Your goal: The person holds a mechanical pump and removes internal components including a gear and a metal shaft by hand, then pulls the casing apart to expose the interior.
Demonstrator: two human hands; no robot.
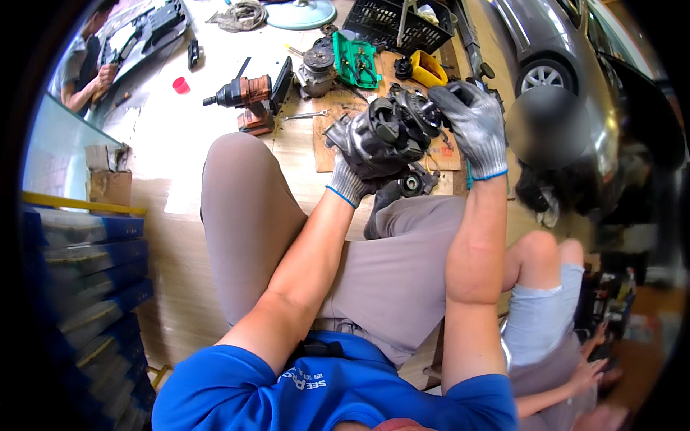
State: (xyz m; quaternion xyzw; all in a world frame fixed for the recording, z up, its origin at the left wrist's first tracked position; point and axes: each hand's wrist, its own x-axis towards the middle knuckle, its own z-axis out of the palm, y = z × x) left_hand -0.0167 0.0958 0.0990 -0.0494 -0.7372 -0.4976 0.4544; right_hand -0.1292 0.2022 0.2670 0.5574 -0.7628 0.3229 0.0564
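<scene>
Over my lap is a greasy, dark metal car air-conditioning compressor [384, 136], tilted with its shaft end toward the right. My left hand [348, 176], in a grey glove with a blue-edged cuff, grips its body from below and the left; most of those fingers are behind the housing. At the shaft end is my right hand [474, 118], gloved alike, its fingers bent and closed by the dark front parts. Whatever lies between those fingertips is too dark to make out. Below the compressor, by my foot, sits a round metal part with a dark centre [412, 184].
A cordless impact wrench [251, 97], a spanner [305, 115], another compressor [316, 70], a green tool case [357, 63] and a yellow container [428, 69] lie ahead. A black crate [399, 29] stands behind. Another person sits at right, near a grey car [546, 43]; someone works far left.
</scene>
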